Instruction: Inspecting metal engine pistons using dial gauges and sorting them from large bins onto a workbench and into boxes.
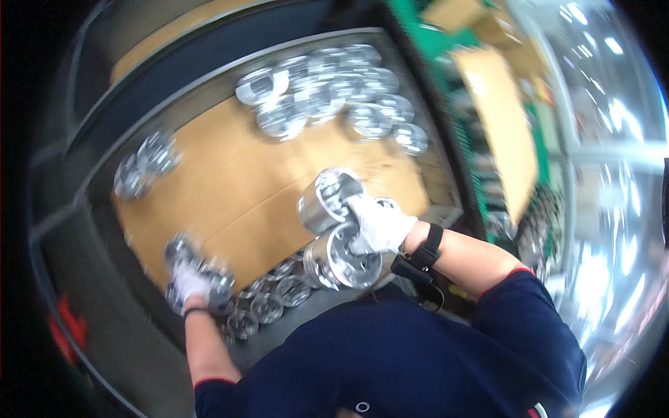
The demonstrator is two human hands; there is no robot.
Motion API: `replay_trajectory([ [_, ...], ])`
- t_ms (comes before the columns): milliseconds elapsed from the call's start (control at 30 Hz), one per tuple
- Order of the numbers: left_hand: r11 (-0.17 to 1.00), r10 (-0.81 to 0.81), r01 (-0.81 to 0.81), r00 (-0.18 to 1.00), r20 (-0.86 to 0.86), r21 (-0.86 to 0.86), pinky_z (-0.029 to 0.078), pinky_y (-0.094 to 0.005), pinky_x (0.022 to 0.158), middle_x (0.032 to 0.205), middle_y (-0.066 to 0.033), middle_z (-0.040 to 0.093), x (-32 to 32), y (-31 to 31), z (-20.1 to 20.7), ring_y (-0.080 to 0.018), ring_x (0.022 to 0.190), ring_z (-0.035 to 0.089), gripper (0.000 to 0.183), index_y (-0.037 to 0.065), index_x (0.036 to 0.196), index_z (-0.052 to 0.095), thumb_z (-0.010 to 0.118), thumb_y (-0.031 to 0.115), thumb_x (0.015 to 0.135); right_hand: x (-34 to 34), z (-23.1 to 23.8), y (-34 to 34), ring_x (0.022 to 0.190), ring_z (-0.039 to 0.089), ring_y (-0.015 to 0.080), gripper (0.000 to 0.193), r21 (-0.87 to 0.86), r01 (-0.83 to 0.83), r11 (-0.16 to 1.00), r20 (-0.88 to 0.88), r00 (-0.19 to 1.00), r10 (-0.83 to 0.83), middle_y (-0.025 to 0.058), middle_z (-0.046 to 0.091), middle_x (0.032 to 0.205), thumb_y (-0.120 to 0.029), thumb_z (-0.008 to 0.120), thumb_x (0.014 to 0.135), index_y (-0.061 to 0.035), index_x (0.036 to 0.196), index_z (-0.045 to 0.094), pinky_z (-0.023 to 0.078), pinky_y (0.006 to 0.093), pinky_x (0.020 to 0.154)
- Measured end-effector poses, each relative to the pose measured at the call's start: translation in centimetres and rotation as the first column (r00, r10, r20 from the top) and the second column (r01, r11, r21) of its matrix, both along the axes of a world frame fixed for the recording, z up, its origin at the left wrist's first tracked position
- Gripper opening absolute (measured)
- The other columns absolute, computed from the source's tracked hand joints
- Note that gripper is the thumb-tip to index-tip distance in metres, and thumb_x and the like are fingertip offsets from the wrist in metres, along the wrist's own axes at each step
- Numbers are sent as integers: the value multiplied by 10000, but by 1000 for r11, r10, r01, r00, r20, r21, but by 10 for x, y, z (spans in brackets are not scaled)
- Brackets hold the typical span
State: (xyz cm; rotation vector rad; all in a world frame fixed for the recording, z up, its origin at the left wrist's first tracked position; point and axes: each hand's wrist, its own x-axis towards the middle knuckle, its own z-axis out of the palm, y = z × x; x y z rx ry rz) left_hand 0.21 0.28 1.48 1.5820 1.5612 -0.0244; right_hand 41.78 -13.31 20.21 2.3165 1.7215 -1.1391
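Observation:
My right hand, in a white glove, grips two silver metal pistons, the upper piston and the lower piston. Its fingers reach into their hollow open ends, and both are raised above the cardboard sheet. My left hand, also gloved in white, is at the near left edge of the cardboard. It is closed on pistons, with one piston beyond the fingers and another piston beside them. Motion blur hides exactly how the left fingers hold them.
Several pistons stand grouped at the far right of the dark-walled bin. Two more pistons sit at the far left. A row of pistons lines the near edge. Right of the bin, a cardboard piece lies over green material.

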Motion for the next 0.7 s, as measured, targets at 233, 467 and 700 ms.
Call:
replay_trajectory([
  [233,997,-77,49,842,-533,-67,380,-376,1112,1419,-231,436,18,-32,-3,-370,1326,434,987,2,1447,321,816,94,598,171,157,-207,991,627,358,732,209,358,910,151,907,-392,229,624,1069,-219,773,597,32,1232,511,507,413,868],
  [467,992,-113,77,903,-414,-103,474,-360,998,1228,-196,593,149,-94,100,-315,1125,597,944,24,1402,360,799,48,566,412,208,-312,1034,623,302,714,269,612,744,230,709,-667,213,628,1096,-198,796,645,56,1238,491,506,375,905],
  [700,883,-407,451,873,-269,130,532,-365,874,1105,-149,654,432,-169,313,-271,980,657,864,18,1331,421,816,55,564,609,171,-339,1184,578,359,864,222,675,704,479,553,-682,250,580,1274,-318,795,656,11,1366,428,489,393,981],
])
